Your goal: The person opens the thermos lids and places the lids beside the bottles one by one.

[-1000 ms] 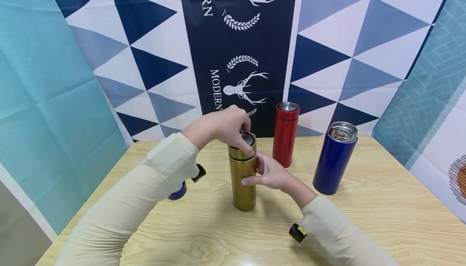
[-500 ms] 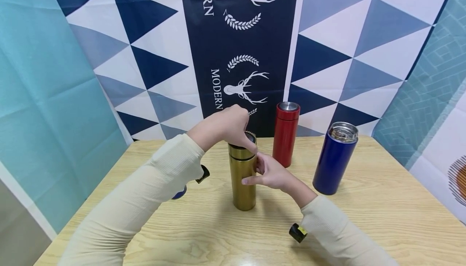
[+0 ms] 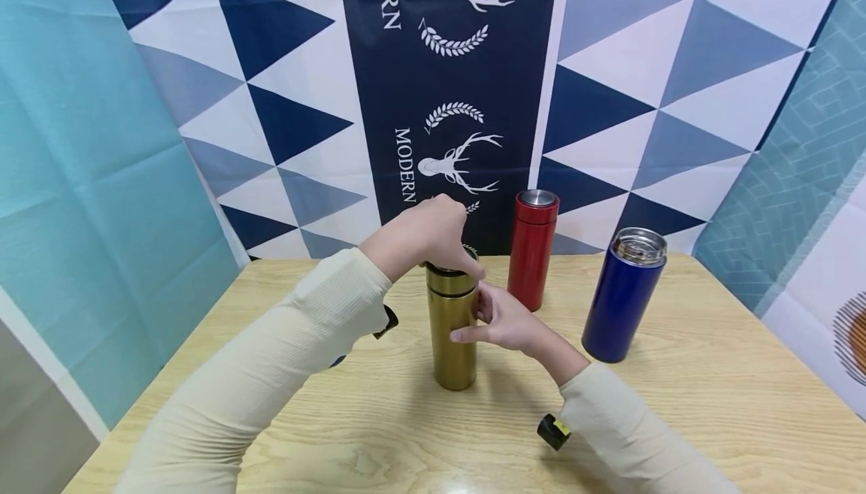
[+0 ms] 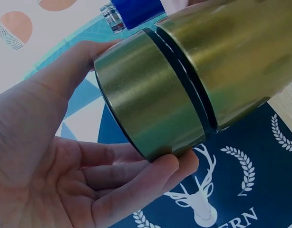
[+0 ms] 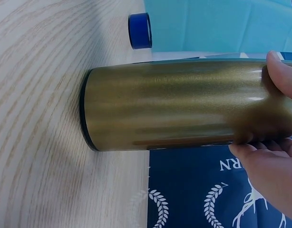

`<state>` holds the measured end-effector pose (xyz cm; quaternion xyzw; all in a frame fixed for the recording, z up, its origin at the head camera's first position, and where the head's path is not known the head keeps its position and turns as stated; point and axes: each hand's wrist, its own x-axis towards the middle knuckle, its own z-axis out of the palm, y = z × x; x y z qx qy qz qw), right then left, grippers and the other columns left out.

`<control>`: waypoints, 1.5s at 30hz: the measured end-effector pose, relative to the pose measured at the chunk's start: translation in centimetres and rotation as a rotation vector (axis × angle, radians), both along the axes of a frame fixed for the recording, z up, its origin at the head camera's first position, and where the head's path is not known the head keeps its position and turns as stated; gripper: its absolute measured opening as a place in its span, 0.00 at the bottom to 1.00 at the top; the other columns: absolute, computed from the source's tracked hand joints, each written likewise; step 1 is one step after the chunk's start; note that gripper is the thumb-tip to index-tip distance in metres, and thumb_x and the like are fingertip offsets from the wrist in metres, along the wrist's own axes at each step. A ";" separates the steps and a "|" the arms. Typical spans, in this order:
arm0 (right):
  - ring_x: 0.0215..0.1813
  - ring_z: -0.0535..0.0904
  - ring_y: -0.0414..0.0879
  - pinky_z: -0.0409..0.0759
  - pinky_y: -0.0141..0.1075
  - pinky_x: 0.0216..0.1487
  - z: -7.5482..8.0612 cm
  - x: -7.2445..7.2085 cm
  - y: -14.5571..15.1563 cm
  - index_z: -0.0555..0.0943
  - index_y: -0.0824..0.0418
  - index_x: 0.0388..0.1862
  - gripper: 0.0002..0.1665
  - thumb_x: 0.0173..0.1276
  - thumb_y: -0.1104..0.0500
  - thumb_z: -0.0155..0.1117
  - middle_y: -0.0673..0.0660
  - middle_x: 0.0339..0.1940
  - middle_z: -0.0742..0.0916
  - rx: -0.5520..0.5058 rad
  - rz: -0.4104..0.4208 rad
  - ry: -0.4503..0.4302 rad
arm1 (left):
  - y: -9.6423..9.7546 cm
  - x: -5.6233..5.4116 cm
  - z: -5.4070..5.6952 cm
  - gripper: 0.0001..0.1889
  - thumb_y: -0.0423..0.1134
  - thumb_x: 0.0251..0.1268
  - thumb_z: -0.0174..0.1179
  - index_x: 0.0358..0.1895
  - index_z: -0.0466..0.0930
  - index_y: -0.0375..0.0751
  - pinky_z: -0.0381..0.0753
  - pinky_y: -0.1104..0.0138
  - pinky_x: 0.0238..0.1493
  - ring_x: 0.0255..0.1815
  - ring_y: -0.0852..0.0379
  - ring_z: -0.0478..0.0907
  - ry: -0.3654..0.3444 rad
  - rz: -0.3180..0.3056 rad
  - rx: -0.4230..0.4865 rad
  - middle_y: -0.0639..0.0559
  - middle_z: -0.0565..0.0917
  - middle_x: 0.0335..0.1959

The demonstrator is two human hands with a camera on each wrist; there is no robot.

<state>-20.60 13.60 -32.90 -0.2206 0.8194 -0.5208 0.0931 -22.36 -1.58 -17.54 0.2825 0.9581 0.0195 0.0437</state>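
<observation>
A gold thermos (image 3: 452, 343) stands upright on the wooden table in the middle of the head view. My left hand (image 3: 433, 234) reaches over its top and grips the gold lid (image 4: 143, 92), thumb on one side and fingers on the other. In the left wrist view a dark ring separates the lid from the body. Lower down, my right hand (image 3: 506, 321) holds the thermos body between thumb and fingers. The thermos base touches the table in the right wrist view. My left hand hides part of the lid's top in the head view.
A red thermos (image 3: 532, 253) with its lid on stands behind to the right. Farther right is a blue thermos (image 3: 619, 302) without its lid, its steel mouth showing. A blue lid (image 5: 140, 31) lies on the table to the left, mostly hidden by my left arm in the head view.
My left hand has turned on the lid, its thumb and wrist shifting slightly right. The left sleeve now covers more of the blue lid. My right hand and the gold thermos stay in place.
</observation>
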 end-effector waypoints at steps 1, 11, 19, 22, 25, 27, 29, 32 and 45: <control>0.56 0.77 0.49 0.76 0.45 0.63 0.0 0.0 0.0 0.66 0.57 0.67 0.42 0.55 0.57 0.74 0.58 0.61 0.80 -0.005 0.003 0.004 | 0.1 0.0 0.0 0.24 0.60 0.50 0.67 0.35 0.80 0.41 0.79 0.71 0.28 0.28 0.59 0.80 0.001 0.009 0.003 0.53 0.81 0.27; 0.60 0.76 0.50 0.74 0.48 0.67 0.1 0.0 -0.1 0.65 0.58 0.67 0.41 0.56 0.57 0.73 0.59 0.62 0.79 -0.029 0.028 -0.001 | 0.2 0.5 0.1 0.25 0.62 0.52 0.65 0.37 0.81 0.42 0.81 0.71 0.21 0.25 0.57 0.83 -0.022 0.078 0.005 0.51 0.84 0.31; 0.61 0.77 0.51 0.73 0.50 0.68 0.1 0.0 -0.1 0.65 0.58 0.67 0.41 0.56 0.57 0.73 0.59 0.62 0.80 -0.028 0.025 0.002 | -0.3 0.3 0.0 0.35 0.72 0.46 0.62 0.40 0.80 0.42 0.80 0.70 0.24 0.26 0.57 0.83 -0.006 0.083 -0.005 0.52 0.83 0.29; 0.60 0.78 0.51 0.74 0.49 0.67 0.1 0.0 0.0 0.66 0.59 0.66 0.41 0.56 0.57 0.73 0.59 0.62 0.80 -0.027 0.022 0.014 | -0.6 0.0 -0.2 0.36 0.77 0.46 0.57 0.31 0.79 0.43 0.77 0.71 0.22 0.21 0.59 0.78 -0.005 0.063 0.020 0.54 0.75 0.18; 0.59 0.78 0.51 0.75 0.49 0.66 0.0 0.0 0.1 0.67 0.60 0.65 0.40 0.55 0.58 0.74 0.60 0.61 0.81 -0.032 0.017 0.022 | -1.1 -0.6 -0.4 0.35 0.77 0.49 0.54 0.28 0.78 0.43 0.71 0.71 0.24 0.20 0.61 0.70 -0.030 -0.009 0.088 0.56 0.69 0.16; 0.59 0.78 0.50 0.75 0.49 0.66 -0.1 0.0 0.2 0.66 0.61 0.66 0.41 0.56 0.58 0.74 0.60 0.61 0.80 -0.036 0.014 0.020 | -1.6 -1.1 -0.5 0.32 0.72 0.53 0.57 0.37 0.81 0.43 0.77 0.71 0.33 0.29 0.61 0.76 -0.068 -0.100 0.128 0.56 0.79 0.24; 0.59 0.78 0.50 0.75 0.48 0.66 -0.1 -0.1 0.2 0.65 0.61 0.67 0.42 0.56 0.58 0.73 0.60 0.62 0.80 -0.037 0.022 0.008 | -2.2 -1.6 -0.6 0.29 0.64 0.55 0.62 0.51 0.80 0.44 0.81 0.68 0.48 0.44 0.60 0.80 -0.130 -0.206 0.157 0.54 0.85 0.41; 0.59 0.78 0.50 0.75 0.49 0.66 -0.2 -0.2 0.1 0.65 0.61 0.67 0.41 0.56 0.58 0.72 0.60 0.61 0.80 -0.044 0.039 -0.008 | -3.1 -2.2 -0.8 0.32 0.50 0.54 0.69 0.63 0.73 0.47 0.76 0.64 0.64 0.63 0.57 0.76 -0.220 -0.336 0.184 0.52 0.79 0.62; 0.65 0.75 0.53 0.70 0.51 0.70 -0.1 -0.3 -0.1 0.65 0.60 0.67 0.40 0.56 0.60 0.72 0.60 0.63 0.79 -0.070 0.079 0.017 | -4.0 -2.9 -0.9 0.27 0.41 0.49 0.73 0.56 0.78 0.49 0.80 0.69 0.55 0.51 0.60 0.80 -0.280 -0.380 0.230 0.55 0.84 0.53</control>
